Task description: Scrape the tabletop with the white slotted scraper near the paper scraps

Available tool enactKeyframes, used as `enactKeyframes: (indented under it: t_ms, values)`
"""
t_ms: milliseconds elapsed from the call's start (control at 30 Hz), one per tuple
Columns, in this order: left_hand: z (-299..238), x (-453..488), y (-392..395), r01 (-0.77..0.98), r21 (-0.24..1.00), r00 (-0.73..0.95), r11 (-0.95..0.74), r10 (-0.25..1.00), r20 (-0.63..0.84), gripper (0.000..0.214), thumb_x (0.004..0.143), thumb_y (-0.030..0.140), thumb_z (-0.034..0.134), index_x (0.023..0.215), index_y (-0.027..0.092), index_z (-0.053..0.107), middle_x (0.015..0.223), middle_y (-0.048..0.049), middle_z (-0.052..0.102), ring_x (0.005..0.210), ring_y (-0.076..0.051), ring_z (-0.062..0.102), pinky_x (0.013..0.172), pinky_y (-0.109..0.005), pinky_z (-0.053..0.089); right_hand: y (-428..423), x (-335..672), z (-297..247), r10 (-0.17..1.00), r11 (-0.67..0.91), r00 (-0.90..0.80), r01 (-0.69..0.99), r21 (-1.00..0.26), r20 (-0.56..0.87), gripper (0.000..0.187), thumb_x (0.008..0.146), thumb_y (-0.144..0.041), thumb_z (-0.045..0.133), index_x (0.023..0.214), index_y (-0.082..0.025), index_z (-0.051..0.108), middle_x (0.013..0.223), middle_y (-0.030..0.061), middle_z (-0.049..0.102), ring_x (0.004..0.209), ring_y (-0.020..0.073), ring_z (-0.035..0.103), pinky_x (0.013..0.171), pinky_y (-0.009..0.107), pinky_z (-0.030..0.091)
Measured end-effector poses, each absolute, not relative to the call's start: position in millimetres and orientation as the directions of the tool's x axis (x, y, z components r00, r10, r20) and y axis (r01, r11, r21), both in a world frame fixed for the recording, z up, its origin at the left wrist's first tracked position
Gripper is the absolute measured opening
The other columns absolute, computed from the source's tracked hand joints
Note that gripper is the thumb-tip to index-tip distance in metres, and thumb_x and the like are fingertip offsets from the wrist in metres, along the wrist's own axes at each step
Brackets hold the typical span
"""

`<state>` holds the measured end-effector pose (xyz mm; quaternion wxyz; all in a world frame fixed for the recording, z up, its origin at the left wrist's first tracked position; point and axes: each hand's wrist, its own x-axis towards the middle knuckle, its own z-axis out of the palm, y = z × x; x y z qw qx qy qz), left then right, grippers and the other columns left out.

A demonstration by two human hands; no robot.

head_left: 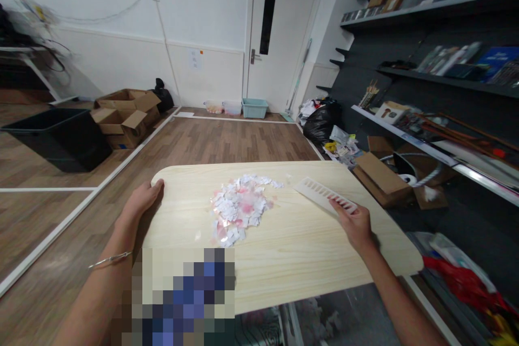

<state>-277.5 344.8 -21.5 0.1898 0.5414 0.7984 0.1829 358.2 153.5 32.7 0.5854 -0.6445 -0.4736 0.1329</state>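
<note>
A pale wood-grain table (284, 265) spreads out in front of me. On it lies a loose heap of small torn white paper bits (239, 208), mixed with pink and see-through scraps. At the far left corner my left hand (146, 197) grips the table's edge, thumb on top and the other fingers mostly hidden. To the right of the heap, my right hand (356, 224) is closed on the near end of a long white plastic tray with a row of slots (314, 192). That tray slants over the tabletop; whether it touches the surface, I cannot tell.
A black bin (65, 138) and open cardboard boxes (125, 111) stand on the floor at left. A teal basket (254, 108) sits by the door. Dark shelves (446, 81), a black bag (322, 121) and a cardboard box (381, 178) line the right. A pixelated patch covers the near left.
</note>
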Motion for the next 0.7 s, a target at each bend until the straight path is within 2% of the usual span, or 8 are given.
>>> enactKeyframes:
  t_ms: [100,200,400,467,700]
  values:
    - [-21,-276,345,0.787,0.509,-0.357,0.35,0.93,-0.087,0.052,0.1,0.061,0.049,0.103,0.02,0.08,0.116,-0.0277,0.085,0.128,-0.049,0.078,0.109,-0.054,0.064,175,355,37,0.742,0.165,0.54,0.429,-0.888,0.398,0.062,0.064,-0.078,0.1,0.077,-0.019,0.086,0.085,0.016,0.088,0.08,0.0352,0.086,0.076,0.045,0.072]
    - [-20,-275,345,0.791,0.509,-0.353,0.34,0.933,-0.075,0.055,0.1,0.062,0.047,0.103,0.019,0.081,0.113,-0.027,0.085,0.127,-0.05,0.078,0.109,-0.057,0.064,196,352,40,0.746,0.176,0.533,0.419,-0.891,0.399,0.067,0.061,-0.083,0.099,0.077,-0.02,0.084,0.085,0.0161,0.088,0.082,0.0344,0.085,0.079,0.045,0.072]
    - [-19,-275,343,0.815,0.47,-0.339,0.34,0.937,-0.091,0.066,0.099,0.066,0.041,0.106,0.014,0.081,0.12,-0.0322,0.083,0.128,-0.051,0.078,0.109,-0.057,0.064,210,351,42,0.867,0.121,0.391,0.436,-0.892,0.309,0.079,0.064,-0.093,0.094,0.082,-0.016,0.087,0.084,0.0153,0.087,0.076,0.0324,0.082,0.076,0.047,0.071]
    - [-20,-276,343,0.817,0.472,-0.331,0.33,0.94,-0.084,0.066,0.1,0.066,0.04,0.106,0.015,0.081,0.119,-0.0314,0.084,0.128,-0.051,0.078,0.11,-0.056,0.064,207,354,46,0.896,0.122,0.328,0.464,-0.877,0.298,0.078,0.066,-0.092,0.094,0.083,-0.016,0.089,0.087,0.015,0.088,0.078,0.0331,0.083,0.077,0.048,0.072]
    - [-19,-277,344,0.804,0.479,-0.341,0.352,0.933,-0.113,0.065,0.102,0.064,0.043,0.114,0.013,0.082,0.13,-0.0341,0.081,0.134,-0.051,0.076,0.114,-0.057,0.062,181,361,54,0.923,0.137,0.234,0.547,-0.826,0.307,0.062,0.075,-0.08,0.095,0.079,-0.019,0.091,0.081,0.011,0.087,0.07,0.0322,0.082,0.063,0.042,0.068]
